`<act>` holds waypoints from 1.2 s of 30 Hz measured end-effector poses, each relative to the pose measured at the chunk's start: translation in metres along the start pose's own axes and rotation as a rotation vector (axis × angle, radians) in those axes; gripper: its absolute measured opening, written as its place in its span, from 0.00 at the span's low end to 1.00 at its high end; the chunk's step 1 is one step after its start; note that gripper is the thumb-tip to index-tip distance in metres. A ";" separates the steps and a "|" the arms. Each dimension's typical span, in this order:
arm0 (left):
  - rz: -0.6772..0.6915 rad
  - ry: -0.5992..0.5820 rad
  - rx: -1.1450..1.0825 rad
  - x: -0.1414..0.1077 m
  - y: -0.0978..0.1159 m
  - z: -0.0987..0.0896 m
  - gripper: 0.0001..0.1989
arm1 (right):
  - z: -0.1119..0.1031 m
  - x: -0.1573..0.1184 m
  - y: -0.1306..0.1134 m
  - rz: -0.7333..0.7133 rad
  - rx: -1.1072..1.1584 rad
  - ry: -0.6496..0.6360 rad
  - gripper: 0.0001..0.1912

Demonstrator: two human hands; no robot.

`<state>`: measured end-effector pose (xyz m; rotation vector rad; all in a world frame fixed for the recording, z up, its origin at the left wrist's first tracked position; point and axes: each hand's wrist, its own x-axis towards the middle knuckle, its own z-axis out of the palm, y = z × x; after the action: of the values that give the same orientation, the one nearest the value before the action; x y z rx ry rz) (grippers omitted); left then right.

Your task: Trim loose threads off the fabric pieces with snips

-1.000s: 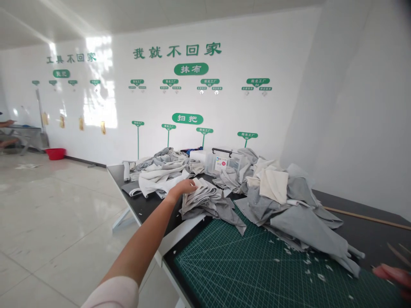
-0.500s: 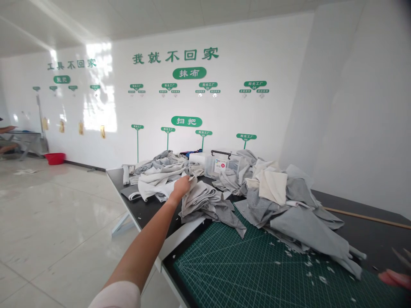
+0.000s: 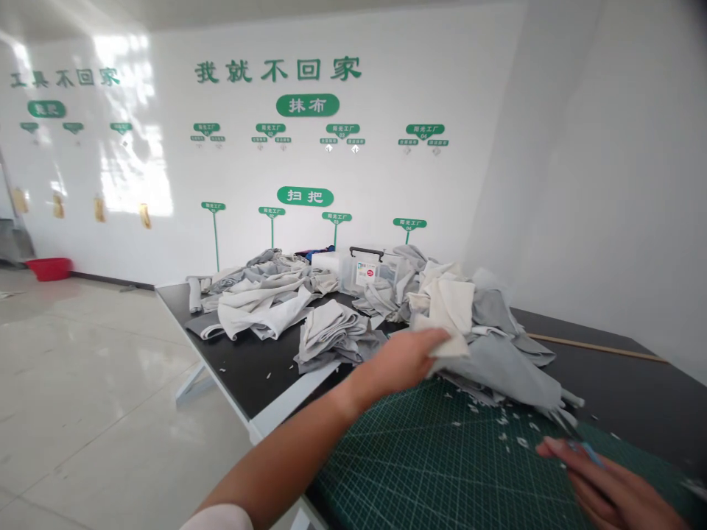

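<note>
My left hand (image 3: 406, 359) reaches across from the left, its fingers closed on the edge of a cream cloth (image 3: 448, 344). That cloth is in front of the right-hand heap of grey and cream cloths (image 3: 494, 368), and the hand hides part of it. Low on the right, my right hand (image 3: 607, 478) is wrapped around a pair of scissors (image 3: 571, 434), smeared by motion, with the blades pointing up and left over the cutting mat (image 3: 431, 464). Left of my left hand sits a folded stack of grey cloths (image 3: 334, 327).
More cloths (image 3: 259, 302) are heaped at the table's far left. A clear plastic box (image 3: 367, 272) with a dark handle stands behind the stack. White scraps (image 3: 504, 422) dot the mat. A wooden strip (image 3: 599, 347) lies at back right; a red basin (image 3: 49, 269) is on the floor.
My left hand has moved right, from beside the folded stack to the right-hand heap, and now grips a cream cloth. My right hand has come further into view with the scissors.
</note>
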<state>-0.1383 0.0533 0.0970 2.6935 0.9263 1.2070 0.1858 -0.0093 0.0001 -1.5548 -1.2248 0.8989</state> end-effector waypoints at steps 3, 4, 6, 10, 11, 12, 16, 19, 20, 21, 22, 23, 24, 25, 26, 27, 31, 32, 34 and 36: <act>0.070 -0.224 -0.167 -0.003 0.024 0.064 0.17 | -0.001 0.009 0.009 0.121 0.006 -0.099 0.26; 0.056 -0.251 -0.213 -0.005 0.027 0.080 0.15 | -0.002 0.011 0.012 0.087 -0.019 -0.094 0.26; 0.005 -0.281 -0.333 -0.013 0.029 0.103 0.14 | -0.003 0.012 0.018 -0.014 -0.112 -0.089 0.26; -0.242 -0.235 -0.633 -0.030 0.017 0.123 0.13 | 0.003 0.001 0.016 -0.183 -0.357 -0.063 0.25; -0.315 -0.238 -0.707 -0.033 0.013 0.126 0.14 | 0.006 -0.005 0.013 -0.221 -0.400 -0.040 0.24; -0.391 -0.258 -0.784 -0.035 0.010 0.129 0.15 | 0.010 -0.011 0.009 -0.253 -0.437 -0.020 0.24; -0.669 -0.347 -1.061 -0.038 0.002 0.141 0.21 | 0.023 -0.035 -0.002 -0.305 -0.564 0.017 0.20; -0.752 -0.321 -1.192 -0.037 0.000 0.148 0.24 | 0.031 -0.047 -0.005 -0.322 -0.662 0.040 0.19; -0.763 -0.316 -1.227 -0.037 0.000 0.150 0.25 | 0.033 -0.050 -0.006 -0.334 -0.692 0.050 0.18; -0.770 -0.319 -1.257 -0.038 -0.001 0.150 0.25 | 0.035 -0.051 -0.006 -0.346 -0.717 0.053 0.18; -0.775 -0.332 -1.284 -0.038 -0.002 0.150 0.25 | 0.037 -0.052 -0.006 -0.356 -0.737 0.050 0.17; -0.775 -0.351 -1.312 -0.038 -0.004 0.150 0.25 | 0.038 -0.053 -0.007 -0.363 -0.750 0.033 0.17; -0.769 -0.376 -1.343 -0.038 -0.004 0.148 0.25 | 0.039 -0.053 -0.007 -0.367 -0.758 0.012 0.16; -0.757 -0.406 -1.378 -0.038 -0.005 0.147 0.25 | 0.040 -0.054 -0.008 -0.367 -0.761 -0.008 0.16; -0.743 -0.435 -1.416 -0.038 -0.005 0.145 0.25 | 0.041 -0.054 -0.008 -0.364 -0.761 -0.022 0.15; -0.731 -0.459 -1.452 -0.037 -0.005 0.143 0.24 | 0.041 -0.053 -0.008 -0.363 -0.762 -0.027 0.15; -0.715 -0.509 -1.577 -0.036 -0.002 0.139 0.23 | 0.041 -0.055 -0.010 -0.381 -0.784 0.004 0.16; -0.711 -0.518 -1.606 -0.036 -0.001 0.139 0.23 | 0.040 -0.056 -0.010 -0.395 -0.792 0.006 0.16; -0.695 -0.535 -1.648 -0.036 -0.001 0.139 0.24 | 0.041 -0.059 -0.011 -0.429 -0.803 -0.001 0.17; -0.689 -0.548 -1.661 -0.037 -0.002 0.141 0.24 | 0.042 -0.062 -0.012 -0.465 -0.809 -0.023 0.17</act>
<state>-0.0607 0.0622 -0.0261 1.0634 0.3199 0.4929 0.1289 -0.0594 -0.0008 -1.7228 -2.0071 0.0957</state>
